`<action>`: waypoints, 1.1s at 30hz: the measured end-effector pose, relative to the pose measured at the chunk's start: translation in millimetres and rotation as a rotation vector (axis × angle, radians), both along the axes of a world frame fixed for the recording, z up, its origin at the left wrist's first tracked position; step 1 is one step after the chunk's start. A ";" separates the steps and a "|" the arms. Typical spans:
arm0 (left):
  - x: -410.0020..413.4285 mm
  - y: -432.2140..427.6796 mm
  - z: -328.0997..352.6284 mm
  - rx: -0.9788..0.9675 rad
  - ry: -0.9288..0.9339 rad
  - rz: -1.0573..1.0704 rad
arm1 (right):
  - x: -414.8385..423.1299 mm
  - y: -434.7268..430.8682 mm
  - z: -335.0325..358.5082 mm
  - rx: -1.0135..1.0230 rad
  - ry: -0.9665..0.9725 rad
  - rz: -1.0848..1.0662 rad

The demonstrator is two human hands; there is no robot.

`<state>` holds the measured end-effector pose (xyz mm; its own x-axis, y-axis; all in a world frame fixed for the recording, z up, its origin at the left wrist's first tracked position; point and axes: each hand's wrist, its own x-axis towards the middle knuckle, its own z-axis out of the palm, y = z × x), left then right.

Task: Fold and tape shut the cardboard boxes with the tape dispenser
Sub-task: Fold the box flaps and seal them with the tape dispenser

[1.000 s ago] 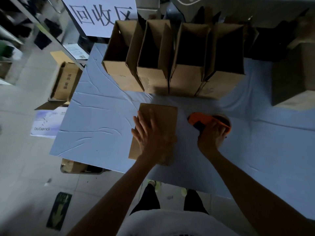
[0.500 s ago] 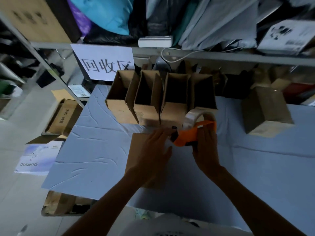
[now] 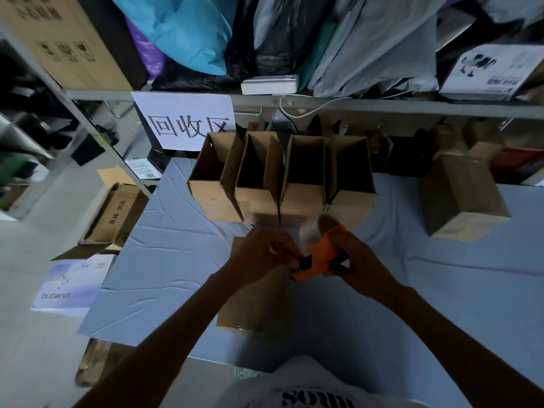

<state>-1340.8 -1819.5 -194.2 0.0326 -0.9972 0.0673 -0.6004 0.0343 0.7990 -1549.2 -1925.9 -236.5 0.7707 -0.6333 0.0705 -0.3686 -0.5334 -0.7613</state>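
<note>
Orange plastic, the tape dispenser (image 3: 321, 259) is held up in the air above the near middle of the table (image 3: 176, 260), its pale tape roll (image 3: 315, 231) on the upper, far end and its black front end pointing left. The right hand (image 3: 357, 260) is wrapped round the handle from the right, fingers curled tight on it, wrist bent slightly inward and the forearm running back to the lower right. The left hand (image 3: 263, 254) comes in from the lower left, knuckles up and fingers curled in, its fingertips closed on the dispenser's black front end. Whether a strip of tape lies between them is too blurred to tell. Both hands meet at the dispenser, nearly touching.

Directly below them a flattened cardboard box (image 3: 253, 307) lies on the grey-blue cloth of the table, partly hidden by the left forearm. Neither hand touches it.

Farther back a row of four open boxes (image 3: 259, 187) stands side by side, flaps up. Well apart to the right sits a closed box (image 3: 462, 201). Behind the row a white sign (image 3: 188, 122) with black characters hangs from a metal shelf (image 3: 382, 108) piled with bags.
</note>
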 end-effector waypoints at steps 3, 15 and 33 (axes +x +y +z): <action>3.8 -1.9 -2.6 0.060 0.035 0.002 | 0.8 1.8 5.4 -0.004 -0.001 0.050; 30.0 2.6 5.6 0.282 0.350 -0.237 | -5.1 -0.5 2.0 0.011 0.072 0.050; -7.8 -10.3 -18.9 0.220 0.044 0.219 | -12.7 -3.8 11.5 -0.006 0.177 0.076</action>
<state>-1348.6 -1829.8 -213.1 0.2466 -0.9565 -0.1557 -0.5388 -0.2689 0.7984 -1561.9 -1929.8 -225.0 0.8169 -0.5729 -0.0666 -0.4549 -0.5691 -0.6850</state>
